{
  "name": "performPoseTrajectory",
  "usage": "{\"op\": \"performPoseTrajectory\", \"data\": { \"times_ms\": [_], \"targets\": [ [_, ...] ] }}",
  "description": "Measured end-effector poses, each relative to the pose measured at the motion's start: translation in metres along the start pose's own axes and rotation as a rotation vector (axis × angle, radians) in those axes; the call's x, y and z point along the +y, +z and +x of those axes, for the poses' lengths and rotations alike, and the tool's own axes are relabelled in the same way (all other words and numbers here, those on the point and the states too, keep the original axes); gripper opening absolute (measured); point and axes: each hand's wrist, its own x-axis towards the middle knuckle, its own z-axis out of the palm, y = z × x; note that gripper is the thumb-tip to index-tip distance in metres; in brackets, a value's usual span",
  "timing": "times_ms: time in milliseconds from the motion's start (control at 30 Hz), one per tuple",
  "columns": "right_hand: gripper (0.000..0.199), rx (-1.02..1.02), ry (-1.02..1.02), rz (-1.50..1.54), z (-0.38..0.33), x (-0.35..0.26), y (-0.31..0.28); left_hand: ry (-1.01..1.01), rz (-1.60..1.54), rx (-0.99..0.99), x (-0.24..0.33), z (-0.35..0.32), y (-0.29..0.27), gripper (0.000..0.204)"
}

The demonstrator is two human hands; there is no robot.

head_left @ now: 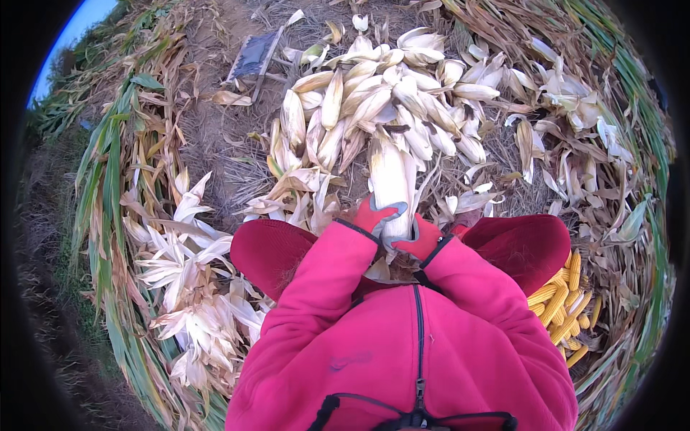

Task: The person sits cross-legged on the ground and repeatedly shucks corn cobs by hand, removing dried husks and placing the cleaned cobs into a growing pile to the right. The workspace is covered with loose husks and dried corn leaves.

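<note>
An ear of corn (390, 176) in its pale dry husk stands upright between my knees, tip pointing away from me. My left hand (375, 215), in a red and grey glove, is closed around its lower part. My right hand (421, 241), gloved the same, grips the base from the other side. Both pink sleeves meet just under the ear. Its lower end is hidden by the gloves.
A big heap of unhusked ears (381, 100) lies ahead. Bare yellow cobs (564, 309) are piled at my right knee. Stripped husks (194, 287) lie to my left. Green and dry stalks (108, 187) ring the spot. A flat grey board (253, 57) lies farther off.
</note>
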Motion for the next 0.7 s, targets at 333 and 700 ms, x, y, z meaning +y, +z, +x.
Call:
{"op": "performPoseTrajectory", "data": {
  "times_ms": [333,700],
  "targets": [
    [0.064,0.410,-0.058,0.567,0.038,0.006,-0.035,0.285,0.609,-0.122,0.001,-0.013,-0.013,0.084],
    [0.018,0.471,0.097,0.433,0.040,-0.004,-0.034,0.381,0.985,-0.075,0.024,-0.027,-0.007,0.077]
  ]
}}
